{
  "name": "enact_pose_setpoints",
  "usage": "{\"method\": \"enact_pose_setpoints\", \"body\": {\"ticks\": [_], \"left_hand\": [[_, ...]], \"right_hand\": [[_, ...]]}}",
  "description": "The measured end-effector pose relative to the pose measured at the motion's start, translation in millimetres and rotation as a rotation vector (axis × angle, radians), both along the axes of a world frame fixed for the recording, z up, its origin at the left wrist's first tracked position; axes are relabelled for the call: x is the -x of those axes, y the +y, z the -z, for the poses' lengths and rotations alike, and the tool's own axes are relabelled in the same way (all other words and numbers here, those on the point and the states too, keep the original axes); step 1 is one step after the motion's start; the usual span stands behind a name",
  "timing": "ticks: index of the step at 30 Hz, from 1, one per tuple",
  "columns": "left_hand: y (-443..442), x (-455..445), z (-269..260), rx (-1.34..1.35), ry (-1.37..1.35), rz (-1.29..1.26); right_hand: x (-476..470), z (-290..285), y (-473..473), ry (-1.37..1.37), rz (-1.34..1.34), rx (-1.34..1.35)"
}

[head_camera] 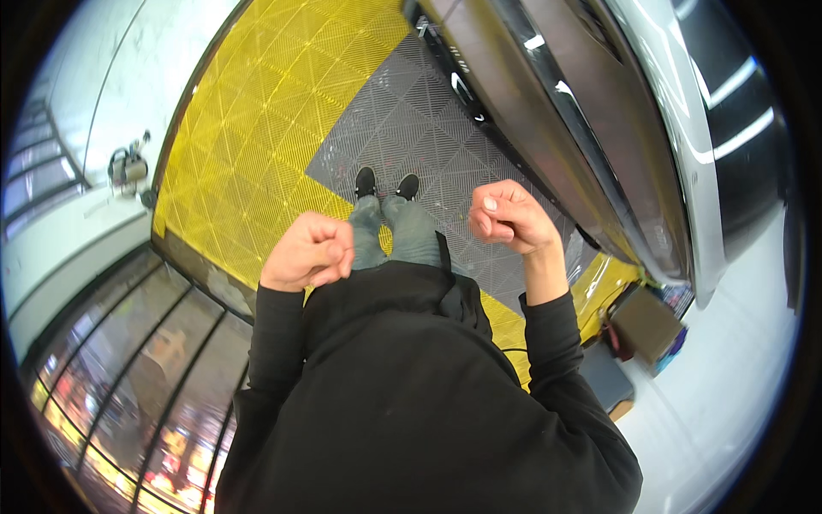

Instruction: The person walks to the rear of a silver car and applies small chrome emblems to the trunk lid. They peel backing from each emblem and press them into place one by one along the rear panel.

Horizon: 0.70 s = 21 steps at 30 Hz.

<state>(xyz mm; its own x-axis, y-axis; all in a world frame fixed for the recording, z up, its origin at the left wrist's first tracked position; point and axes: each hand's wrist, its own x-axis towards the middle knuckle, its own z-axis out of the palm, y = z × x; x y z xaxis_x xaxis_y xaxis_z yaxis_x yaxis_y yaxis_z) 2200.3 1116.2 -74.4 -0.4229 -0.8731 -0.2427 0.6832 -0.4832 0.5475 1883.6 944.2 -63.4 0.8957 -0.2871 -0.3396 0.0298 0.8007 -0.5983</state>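
Both my hands are raised in front of my waist, fingers curled in. My left hand (309,252) is a loose fist in front of my jeans (411,231), with nothing visible in it. My right hand (512,216) is also curled, thumb over the fingers, and I see nothing held there either. It is the hand nearer to a grey-brown car (578,128), and in the picture a gap of floor shows between it and the car's dark lower trim (485,122). My palms are hidden by the curled fingers.
Yellow floor tiles (257,128) and grey floor tiles (411,128) lie underfoot. A box (645,321) and other items stand by the car's end at right. Black-framed glass panels (148,366) are at lower left. A small device (128,168) is by the white wall (128,83).
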Motion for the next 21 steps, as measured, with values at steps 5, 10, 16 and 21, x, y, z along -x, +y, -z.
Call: {"method": "enact_pose_setpoints", "body": {"ticks": [5, 10, 16, 21], "left_hand": [[-40.3, 25.0, -18.5, 0.211, 0.261, -0.007], [-90.9, 72.3, -42.2, 0.404, 0.755, 0.04], [-117.3, 130.7, -115.1, 0.662, 1.121, 0.241], [-120.0, 132.3, -180.8, 0.848, 0.898, 0.127]], "right_hand": [[16.1, -4.1, 42.0, -0.524, 0.345, -0.209], [-4.7, -37.5, 63.9, -1.039, 0.577, -0.236], [-15.3, -111.0, 64.1, -1.262, 0.663, -0.09], [-32.1, -147.3, 36.4, -0.584, 1.181, 0.666]]}}
